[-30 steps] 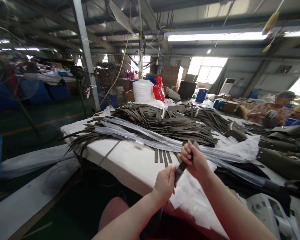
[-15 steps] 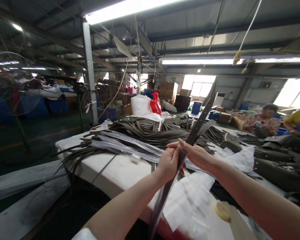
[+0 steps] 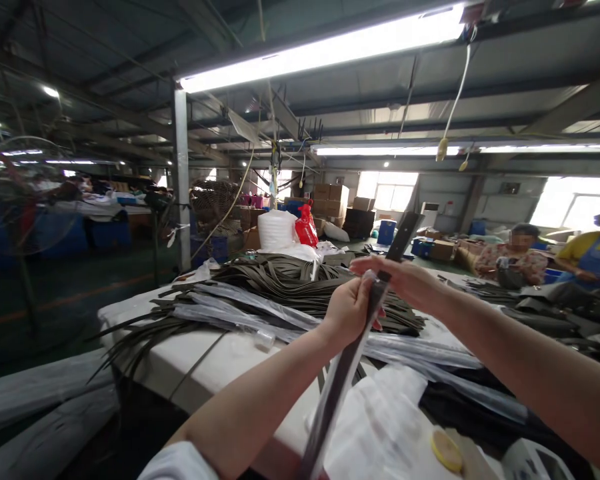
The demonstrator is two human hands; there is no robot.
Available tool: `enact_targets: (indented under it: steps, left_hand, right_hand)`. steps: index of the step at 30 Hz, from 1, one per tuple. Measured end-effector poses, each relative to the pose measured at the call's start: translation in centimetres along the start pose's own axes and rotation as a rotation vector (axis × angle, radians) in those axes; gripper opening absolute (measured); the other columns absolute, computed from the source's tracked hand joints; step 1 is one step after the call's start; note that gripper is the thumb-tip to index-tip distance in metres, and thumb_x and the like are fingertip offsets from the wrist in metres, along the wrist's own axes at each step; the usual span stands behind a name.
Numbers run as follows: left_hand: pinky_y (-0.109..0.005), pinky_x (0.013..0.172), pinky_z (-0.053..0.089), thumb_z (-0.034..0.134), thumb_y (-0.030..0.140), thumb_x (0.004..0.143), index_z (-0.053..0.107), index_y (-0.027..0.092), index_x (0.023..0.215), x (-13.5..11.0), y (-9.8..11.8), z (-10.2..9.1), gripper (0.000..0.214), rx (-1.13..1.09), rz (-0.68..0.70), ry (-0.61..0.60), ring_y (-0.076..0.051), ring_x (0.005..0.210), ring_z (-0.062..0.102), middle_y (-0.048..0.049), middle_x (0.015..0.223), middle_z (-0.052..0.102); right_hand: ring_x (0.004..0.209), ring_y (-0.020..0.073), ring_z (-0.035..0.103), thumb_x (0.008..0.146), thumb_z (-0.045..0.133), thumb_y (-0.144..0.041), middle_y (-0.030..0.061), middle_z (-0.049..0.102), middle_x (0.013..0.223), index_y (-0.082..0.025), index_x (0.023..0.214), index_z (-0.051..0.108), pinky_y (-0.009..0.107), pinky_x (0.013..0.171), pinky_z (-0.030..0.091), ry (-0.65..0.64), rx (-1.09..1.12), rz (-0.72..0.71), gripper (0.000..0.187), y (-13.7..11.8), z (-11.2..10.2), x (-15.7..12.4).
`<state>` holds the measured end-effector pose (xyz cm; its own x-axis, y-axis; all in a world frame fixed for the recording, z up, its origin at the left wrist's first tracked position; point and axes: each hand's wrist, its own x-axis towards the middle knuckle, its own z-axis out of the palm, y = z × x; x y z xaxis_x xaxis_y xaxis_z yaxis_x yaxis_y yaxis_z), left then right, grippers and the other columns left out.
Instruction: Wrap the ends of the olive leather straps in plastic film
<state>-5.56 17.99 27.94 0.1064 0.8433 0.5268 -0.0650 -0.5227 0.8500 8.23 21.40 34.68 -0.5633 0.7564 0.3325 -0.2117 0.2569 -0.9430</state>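
A dark strap (image 3: 403,239) with small holes slants up across the middle of the view, its lower length inside a long clear plastic sleeve (image 3: 341,387). My left hand (image 3: 347,310) is closed around the sleeved part, thumb on top. Just above it, my right hand (image 3: 414,285) is closed on the strap from the right side, where bare strap comes out of the sleeve; some of its fingers are hidden behind. Beyond my hands lies a heap of similar dark straps (image 3: 275,277), with flat clear sleeves (image 3: 245,307) across its front.
The white table (image 3: 180,357) bears crumpled white plastic (image 3: 380,420) and a yellow tape roll (image 3: 447,450) near me. A white foam roll (image 3: 279,230) and a red bag (image 3: 306,227) stand at the back. Two people sit at the right. A post (image 3: 181,180) rises at left.
Less bare strap sticks out above my hands than before; it sits lower within the sleeve. Both hands have shifted slightly right and up in view. The camera has tilted upward.
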Motion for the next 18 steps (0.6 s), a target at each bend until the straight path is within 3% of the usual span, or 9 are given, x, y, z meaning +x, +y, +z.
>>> enact_targets:
  steps: [2,4,6,8,11,13,15,18]
  left_hand:
    - [-0.019,0.032,0.039,0.042,0.071,0.088,0.052,0.017,0.078,0.3,0.1,0.4,0.056,-0.003,-0.008,-0.006,-0.012,0.037,0.057,0.001,0.057,0.062]
    - [-0.018,0.034,0.04,0.042,0.07,0.088,0.052,0.017,0.078,0.8,0.4,0.7,0.055,-0.004,-0.001,0.001,-0.012,0.039,0.058,0.0007,0.058,0.063]
    - [-0.018,0.036,0.042,0.043,0.069,0.089,0.053,0.017,0.08,1.8,1.1,0.8,0.053,-0.015,0.032,0.012,-0.012,0.04,0.059,0.0011,0.058,0.063]
    - [-0.018,0.036,0.042,0.043,0.067,0.09,0.053,0.016,0.081,2.8,2.2,0.9,0.053,-0.018,0.077,0.015,-0.011,0.039,0.059,0.0017,0.057,0.062]
    - [-0.018,0.035,0.042,0.044,0.067,0.09,0.055,0.016,0.084,3.9,3.7,1.0,0.052,-0.017,0.108,0.028,-0.011,0.038,0.058,0.0028,0.057,0.062]
    - [-0.018,0.035,0.043,0.044,0.067,0.09,0.055,0.017,0.085,4.1,4.4,1.1,0.051,-0.024,0.104,0.042,-0.011,0.038,0.057,0.0034,0.056,0.062]
    - [-0.018,0.033,0.042,0.044,0.066,0.09,0.054,0.018,0.082,4.0,4.6,1.3,0.05,-0.018,0.101,0.055,-0.01,0.036,0.056,0.0035,0.056,0.062]
    - [-0.017,0.03,0.037,0.043,0.064,0.091,0.051,0.019,0.078,3.9,4.3,1.5,0.048,0.003,0.092,0.049,-0.009,0.032,0.053,0.0032,0.055,0.062]
  right_hand:
    - [0.074,0.0198,0.071,0.081,0.073,-0.046,0.011,0.077,0.089,-0.014,0.092,0.076,0.027,0.061,0.056,0.18,0.027,-0.129,0.034,-1.6,-1.3,0.9]
    - [0.085,0.0217,0.071,0.083,0.071,-0.047,0.0119,0.077,0.091,-0.014,0.086,0.076,0.029,0.07,0.057,0.258,0.021,-0.184,0.034,-3.0,-2.2,1.7]
    - [0.085,0.0226,0.071,0.083,0.069,-0.051,0.0123,0.077,0.09,-0.014,0.085,0.075,0.03,0.069,0.057,0.212,-0.01,-0.177,0.037,-3.7,-2.2,2.0]
    - [0.076,0.0219,0.071,0.081,0.07,-0.055,0.0119,0.076,0.09,-0.014,0.089,0.075,0.03,0.059,0.056,0.122,-0.039,-0.17,0.042,-3.8,-1.5,1.7]
    - [0.051,0.0176,0.063,0.079,0.068,-0.06,0.0075,0.073,0.071,-0.012,0.094,0.074,0.028,0.041,0.047,0.009,-0.112,-0.133,0.051,-3.9,0.0,1.0]
    - [0.043,0.0151,0.058,0.08,0.067,-0.06,0.0034,0.067,0.058,-0.011,0.096,0.073,0.027,0.039,0.045,-0.01,-0.183,-0.088,0.051,-4.4,0.4,0.7]
    - [0.049,0.0146,0.061,0.079,0.071,-0.053,0.0023,0.068,0.059,-0.012,0.1,0.071,0.026,0.046,0.05,0.095,-0.234,-0.094,0.046,-5.4,0.1,1.0]
    - [0.068,0.0159,0.069,0.074,0.079,-0.044,0.0033,0.074,0.078,-0.018,0.112,0.064,0.026,0.063,0.056,0.344,-0.254,-0.231,0.048,-7.0,-1.2,1.7]
